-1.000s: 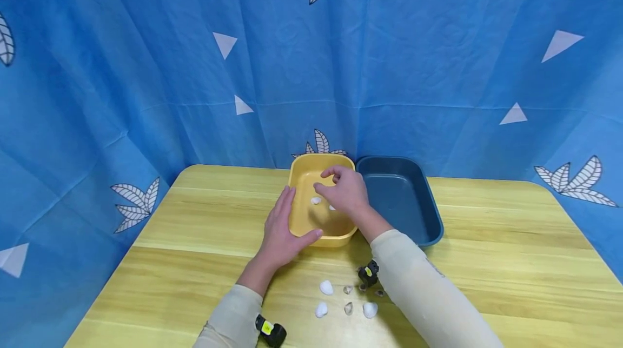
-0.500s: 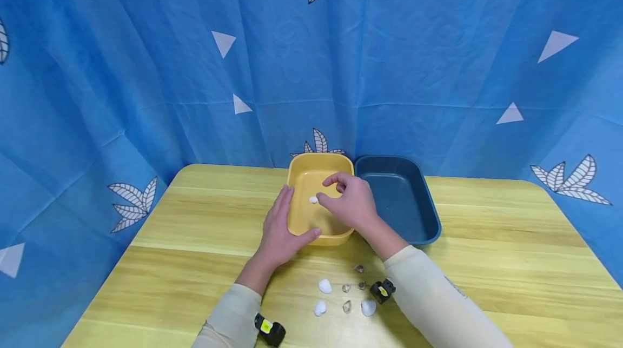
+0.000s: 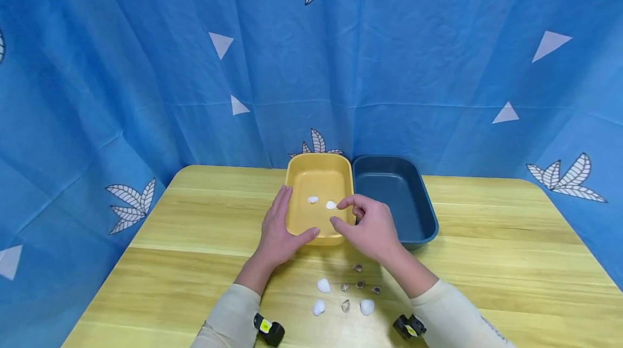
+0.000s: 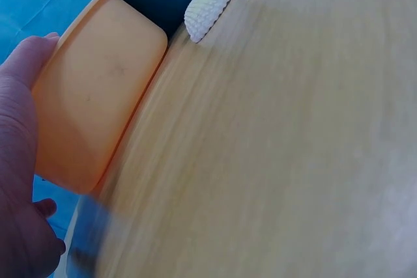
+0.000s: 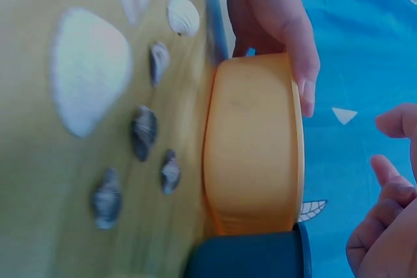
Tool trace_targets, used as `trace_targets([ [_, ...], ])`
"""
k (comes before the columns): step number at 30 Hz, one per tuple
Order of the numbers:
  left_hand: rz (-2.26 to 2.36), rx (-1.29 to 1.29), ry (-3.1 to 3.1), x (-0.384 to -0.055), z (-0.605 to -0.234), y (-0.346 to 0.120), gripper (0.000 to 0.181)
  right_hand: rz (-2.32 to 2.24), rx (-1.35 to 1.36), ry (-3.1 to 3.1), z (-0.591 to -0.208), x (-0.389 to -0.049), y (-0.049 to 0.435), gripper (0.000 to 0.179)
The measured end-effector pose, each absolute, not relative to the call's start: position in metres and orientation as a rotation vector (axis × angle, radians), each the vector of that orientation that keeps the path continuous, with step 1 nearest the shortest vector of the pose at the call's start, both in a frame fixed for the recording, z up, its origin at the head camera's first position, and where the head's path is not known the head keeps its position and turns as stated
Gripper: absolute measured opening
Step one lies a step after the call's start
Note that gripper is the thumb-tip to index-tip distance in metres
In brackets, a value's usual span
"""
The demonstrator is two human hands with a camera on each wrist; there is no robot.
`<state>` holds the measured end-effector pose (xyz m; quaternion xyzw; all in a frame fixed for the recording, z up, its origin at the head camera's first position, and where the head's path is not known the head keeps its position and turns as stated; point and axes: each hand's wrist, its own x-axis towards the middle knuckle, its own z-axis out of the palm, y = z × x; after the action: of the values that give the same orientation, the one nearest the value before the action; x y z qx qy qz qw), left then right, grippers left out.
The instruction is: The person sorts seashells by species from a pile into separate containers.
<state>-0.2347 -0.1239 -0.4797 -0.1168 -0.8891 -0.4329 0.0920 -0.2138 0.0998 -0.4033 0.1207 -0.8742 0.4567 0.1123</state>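
My left hand [image 3: 278,233] holds the near left corner of a yellow plastic bin [image 3: 318,240], fingers along its left side and thumb over the front rim. Two white seashells, one to the left [image 3: 313,200] and one to the right [image 3: 331,205], lie on the bin's floor. My right hand [image 3: 372,227] hovers over the bin's near right corner, thumb and index finger apart with nothing between them. On the table before the bin lie white seashells [image 3: 367,307] and several small brownish spiral shells [image 3: 360,284]. In the left wrist view, the left thumb [image 4: 29,60] rests at the bin's rim.
A dark blue bin [image 3: 419,229] stands against the yellow bin's right side, with nothing seen in it. The wooden table [image 3: 194,218] ends at a blue curtain [image 3: 413,67] behind. A small black camera [image 3: 409,327] is worn at the right wrist.
My right hand has drawn back from over the yellow bin, toward the right and nearer to me, uncovering the second white shell inside. The left hand keeps its hold on the bin.
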Motion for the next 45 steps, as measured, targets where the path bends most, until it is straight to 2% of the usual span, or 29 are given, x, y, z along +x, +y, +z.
trace_targets([
  [20, -1.302, -0.316, -2.669, -0.233, -0.481, -0.125, 0.109, 1.452, 0.327, -2.511, -0.430, -0.157, 0.121, 0.022],
  [30, -1.299, -0.325, -2.666, -0.234, -0.481, -0.125, 0.110, 1.621, 0.167, -2.535, -0.443, -0.127, 0.128, 0.024],
  [45, -1.319, -0.319, -2.678, -0.233, -0.477, -0.124, 0.110, 1.593, -0.074, -2.704, -0.460, -0.101, 0.140, 0.031],
])
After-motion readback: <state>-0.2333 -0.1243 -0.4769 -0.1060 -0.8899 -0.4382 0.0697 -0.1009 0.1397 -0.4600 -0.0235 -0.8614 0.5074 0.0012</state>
